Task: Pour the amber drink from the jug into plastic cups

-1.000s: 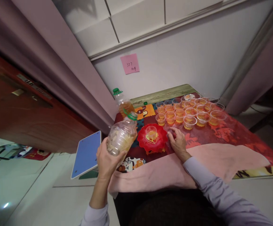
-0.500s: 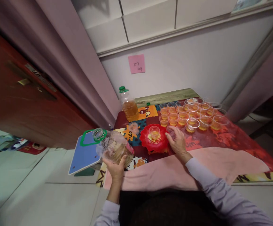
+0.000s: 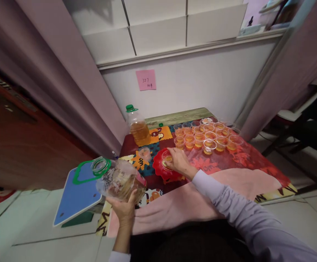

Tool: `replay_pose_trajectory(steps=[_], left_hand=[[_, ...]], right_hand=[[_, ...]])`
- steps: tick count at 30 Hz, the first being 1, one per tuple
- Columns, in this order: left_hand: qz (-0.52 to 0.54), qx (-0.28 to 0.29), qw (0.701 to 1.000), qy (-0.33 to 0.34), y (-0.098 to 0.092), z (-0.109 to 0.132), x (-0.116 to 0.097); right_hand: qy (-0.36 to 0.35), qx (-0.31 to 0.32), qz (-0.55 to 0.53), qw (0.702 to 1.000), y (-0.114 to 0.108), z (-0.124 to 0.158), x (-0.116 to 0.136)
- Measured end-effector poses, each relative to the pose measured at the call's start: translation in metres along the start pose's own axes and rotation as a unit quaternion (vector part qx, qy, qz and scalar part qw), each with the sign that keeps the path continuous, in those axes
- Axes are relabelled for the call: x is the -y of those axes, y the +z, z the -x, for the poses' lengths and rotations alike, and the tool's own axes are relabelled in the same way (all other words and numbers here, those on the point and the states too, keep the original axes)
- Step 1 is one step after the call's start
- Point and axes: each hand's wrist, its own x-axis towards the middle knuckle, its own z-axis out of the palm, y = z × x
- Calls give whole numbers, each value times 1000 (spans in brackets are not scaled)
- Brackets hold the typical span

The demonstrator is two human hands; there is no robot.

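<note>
My left hand (image 3: 123, 207) grips a large clear plastic bottle (image 3: 120, 178) from below. The bottle is tilted to the left, its open mouth ringed by a green handle (image 3: 91, 170), with a little amber liquid inside. My right hand (image 3: 177, 162) reaches over the red plate (image 3: 162, 171) and closes on the small clear cup (image 3: 167, 157) standing on it. Behind the plate, several clear cups of amber liquid (image 3: 204, 135) stand in rows on the patterned tablecloth (image 3: 242, 160).
A second bottle with a green cap (image 3: 138, 127) stands at the table's far left, and an empty cup (image 3: 144, 153) lies near it. A pink cloth (image 3: 229, 189) covers the table's near edge. A blue board (image 3: 75, 196) leans on the floor to the left. A pink note (image 3: 146, 79) is on the wall.
The bottle tipped from upright to lying leftward and dropped lower, off the table's left side. My right hand moved left from beside the plate onto the cup on it.
</note>
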Motion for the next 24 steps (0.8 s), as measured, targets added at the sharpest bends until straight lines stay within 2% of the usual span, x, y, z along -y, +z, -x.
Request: replay_pose_trajectory(steps=[3,6,9,11,16,24], left_hand=[[1,3,1000,10,-1,0,0],[1,4,1000,2,-1,0,1],[4,3,1000,0,-1,0,1],[7,1,1000,8,0,-1,0],[9,3,1000,9,1,-2,-3],[4,-6,1000,14,-1,-1,-2]], right_hand=[[-33,-48,-54,997,-14,2,-9],[-55,-120,-79,988,-37,7,-33],[-53,-174,-35,983,-57,16,-69],[-42,-188,11,981,-65,22,-93],[-9,-176,97,980,-60,33,-136],[-2,-188,156,970,-38,39,-152]])
